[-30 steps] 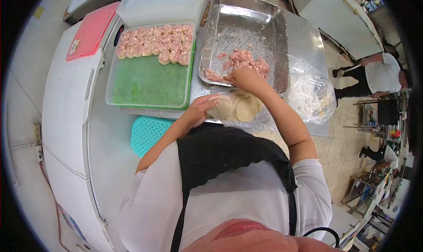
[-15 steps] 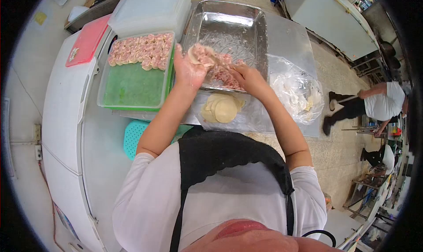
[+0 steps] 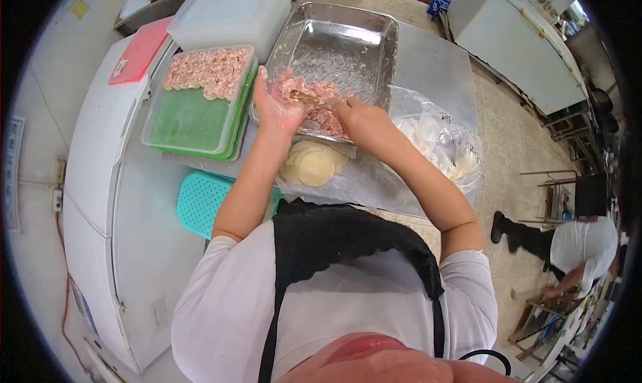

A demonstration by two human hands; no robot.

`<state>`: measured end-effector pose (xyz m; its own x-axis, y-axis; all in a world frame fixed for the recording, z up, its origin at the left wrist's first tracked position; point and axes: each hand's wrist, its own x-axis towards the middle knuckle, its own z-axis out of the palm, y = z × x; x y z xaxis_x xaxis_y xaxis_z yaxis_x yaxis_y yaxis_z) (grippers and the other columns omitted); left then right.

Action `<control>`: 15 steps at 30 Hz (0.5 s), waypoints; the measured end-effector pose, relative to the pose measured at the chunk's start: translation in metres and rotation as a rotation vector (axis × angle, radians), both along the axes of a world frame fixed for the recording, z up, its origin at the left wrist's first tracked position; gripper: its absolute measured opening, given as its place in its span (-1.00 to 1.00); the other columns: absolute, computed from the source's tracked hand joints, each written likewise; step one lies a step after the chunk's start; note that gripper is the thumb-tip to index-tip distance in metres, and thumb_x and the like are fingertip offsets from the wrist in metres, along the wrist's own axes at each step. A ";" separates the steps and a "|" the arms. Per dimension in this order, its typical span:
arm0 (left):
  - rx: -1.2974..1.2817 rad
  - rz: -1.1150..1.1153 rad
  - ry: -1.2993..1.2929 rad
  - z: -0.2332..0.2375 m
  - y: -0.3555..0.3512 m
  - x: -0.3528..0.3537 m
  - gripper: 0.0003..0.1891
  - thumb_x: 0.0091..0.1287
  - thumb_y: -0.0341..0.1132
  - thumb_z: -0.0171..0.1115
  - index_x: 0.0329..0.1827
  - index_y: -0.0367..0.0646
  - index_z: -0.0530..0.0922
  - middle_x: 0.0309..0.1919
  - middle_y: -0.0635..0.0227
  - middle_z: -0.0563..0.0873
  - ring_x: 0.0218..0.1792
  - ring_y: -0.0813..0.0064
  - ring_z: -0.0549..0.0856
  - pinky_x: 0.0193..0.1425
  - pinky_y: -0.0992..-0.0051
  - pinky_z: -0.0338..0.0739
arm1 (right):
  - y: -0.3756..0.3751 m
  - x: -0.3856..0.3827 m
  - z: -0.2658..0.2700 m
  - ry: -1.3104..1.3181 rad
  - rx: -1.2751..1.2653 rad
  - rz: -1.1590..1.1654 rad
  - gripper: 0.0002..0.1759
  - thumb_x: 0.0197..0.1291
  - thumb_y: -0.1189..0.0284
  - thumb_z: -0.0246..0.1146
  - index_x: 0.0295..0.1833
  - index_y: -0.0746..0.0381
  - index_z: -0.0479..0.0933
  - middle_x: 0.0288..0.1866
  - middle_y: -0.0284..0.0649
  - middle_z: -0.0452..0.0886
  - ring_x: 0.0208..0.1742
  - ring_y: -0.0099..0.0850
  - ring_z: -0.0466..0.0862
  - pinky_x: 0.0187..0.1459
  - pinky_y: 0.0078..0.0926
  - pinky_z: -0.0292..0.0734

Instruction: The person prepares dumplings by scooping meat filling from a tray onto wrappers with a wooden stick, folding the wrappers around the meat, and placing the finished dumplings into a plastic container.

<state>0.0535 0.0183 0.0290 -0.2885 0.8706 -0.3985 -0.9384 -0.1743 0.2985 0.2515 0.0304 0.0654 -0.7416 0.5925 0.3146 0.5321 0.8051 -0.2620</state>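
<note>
My left hand (image 3: 275, 114) is cupped, palm up, at the near left of the metal tray, around a dumpling (image 3: 286, 88) with pink minced meat on it; its wrapper is mostly hidden. With my right hand (image 3: 364, 121) I grip a thin wooden spatula (image 3: 311, 100), its tip at the meat in my left hand. Below the spatula, a heap of minced meat (image 3: 328, 123) lies in the near part of the metal tray (image 3: 391, 55). Close to my apron rests a stack of round pale wrappers (image 3: 315, 167).
Left of my hands stands a plastic container (image 3: 152, 119) with rows of dumplings on green. Beyond it are stacked clear lids (image 3: 231, 15). A plastic bag (image 3: 441, 142) lies right. A turquoise basket (image 3: 202, 202) sits below the table. Another person (image 3: 578, 249) stands at far right.
The spatula has come over the meat in my left hand, and that hand has curled more around the wrapper. The view has shifted slightly. The person at right appears lower in view.
</note>
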 end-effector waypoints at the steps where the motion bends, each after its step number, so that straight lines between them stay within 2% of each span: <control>1: 0.056 -0.018 -0.084 -0.008 0.001 -0.006 -0.37 0.21 0.04 0.27 0.16 -0.27 0.40 -0.13 0.11 0.48 -0.14 0.16 0.50 0.08 0.04 0.47 | 0.007 0.003 0.002 -0.041 -0.058 -0.017 -0.75 0.29 0.35 0.09 -0.09 0.30 0.52 -0.25 0.03 0.59 -0.20 0.01 0.63 -0.21 -0.09 0.52; 2: 0.116 -0.035 -0.164 -0.016 0.002 -0.012 -0.42 0.20 -0.07 0.30 0.17 -0.26 0.39 -0.11 0.10 0.48 -0.10 0.13 0.51 0.12 0.00 0.46 | 0.012 0.005 0.005 -0.081 -0.114 -0.032 -0.74 0.31 0.34 0.09 -0.10 0.32 0.53 -0.24 0.05 0.60 -0.18 0.02 0.63 -0.19 -0.11 0.52; 3: 0.121 -0.022 -0.157 -0.010 -0.003 -0.010 -0.42 0.20 -0.07 0.30 0.17 -0.26 0.39 -0.11 0.10 0.48 -0.10 0.13 0.51 0.12 0.00 0.46 | 0.016 0.009 0.008 -0.076 -0.109 -0.017 -0.74 0.31 0.34 0.09 -0.10 0.32 0.53 -0.24 0.05 0.60 -0.18 0.02 0.63 -0.19 -0.11 0.52; 5: 0.252 -0.178 0.456 0.006 -0.015 -0.002 -0.44 0.24 -0.30 0.28 0.26 -0.33 0.32 0.03 0.16 0.42 0.03 0.27 0.50 0.25 0.14 0.41 | 0.023 0.020 0.016 0.291 -0.340 0.033 -0.71 0.36 0.32 0.06 -0.09 0.34 0.54 -0.23 0.09 0.62 -0.19 0.03 0.63 -0.16 -0.19 0.50; 6: 0.256 -0.169 0.461 0.008 -0.018 -0.004 -0.44 0.24 -0.30 0.28 0.26 -0.33 0.32 0.03 0.16 0.42 0.03 0.27 0.50 0.25 0.14 0.41 | 0.027 0.024 0.019 0.293 -0.335 0.043 -0.71 0.36 0.32 0.06 -0.09 0.34 0.54 -0.23 0.09 0.62 -0.19 0.03 0.63 -0.16 -0.19 0.50; 8: 0.255 -0.251 1.216 0.010 -0.023 -0.011 -0.31 0.17 -0.48 0.29 0.39 -0.24 0.23 0.13 0.25 0.44 0.08 0.43 0.52 0.30 0.28 0.40 | 0.030 0.031 0.025 0.146 -0.577 0.055 -0.69 0.39 0.31 0.05 -0.03 0.34 0.54 -0.23 0.11 0.62 -0.24 0.02 0.60 -0.15 -0.26 0.48; 9: 0.319 -0.067 1.690 0.025 -0.026 -0.007 -0.29 0.14 -0.45 0.35 0.40 -0.14 0.28 0.16 0.31 0.49 0.08 0.51 0.55 0.21 0.47 0.45 | 0.028 0.033 0.029 0.145 -0.575 0.063 -0.69 0.39 0.31 0.05 -0.03 0.34 0.54 -0.23 0.11 0.62 -0.24 0.02 0.60 -0.15 -0.26 0.48; 10: 0.312 -0.059 1.693 0.034 -0.027 -0.009 -0.29 0.14 -0.45 0.35 0.40 -0.14 0.28 0.16 0.31 0.49 0.08 0.51 0.55 0.21 0.47 0.45 | 0.025 0.034 0.032 0.141 -0.567 0.122 -0.69 0.38 0.32 0.06 -0.01 0.34 0.54 -0.23 0.10 0.62 -0.26 0.00 0.60 -0.16 -0.27 0.48; 12: 0.295 -0.482 1.770 0.042 -0.030 -0.016 -0.37 0.06 -0.42 0.43 0.27 -0.13 0.46 0.11 0.28 0.58 0.14 0.45 0.53 0.21 0.41 0.44 | 0.020 0.032 0.031 0.133 -0.562 0.187 -0.68 0.38 0.32 0.07 0.01 0.34 0.54 -0.23 0.09 0.62 -0.27 -0.02 0.59 -0.17 -0.28 0.48; 13: 0.289 -0.478 1.768 0.030 -0.026 -0.027 -0.37 0.06 -0.42 0.43 0.27 -0.13 0.46 0.11 0.28 0.58 0.14 0.45 0.53 0.21 0.41 0.44 | 0.016 0.028 0.026 0.169 -0.548 0.230 -0.69 0.38 0.32 0.08 0.02 0.33 0.54 -0.23 0.09 0.62 -0.27 -0.02 0.60 -0.17 -0.29 0.48; 15: 0.357 -0.525 1.874 -0.003 -0.015 -0.052 -0.52 0.03 -0.29 0.49 0.05 -0.13 0.60 -0.08 0.22 0.69 0.08 0.37 0.59 0.18 0.39 0.44 | 0.018 0.023 0.010 0.203 -0.533 0.275 -0.69 0.37 0.31 0.09 0.02 0.32 0.54 -0.22 0.09 0.62 -0.26 -0.03 0.60 -0.17 -0.29 0.48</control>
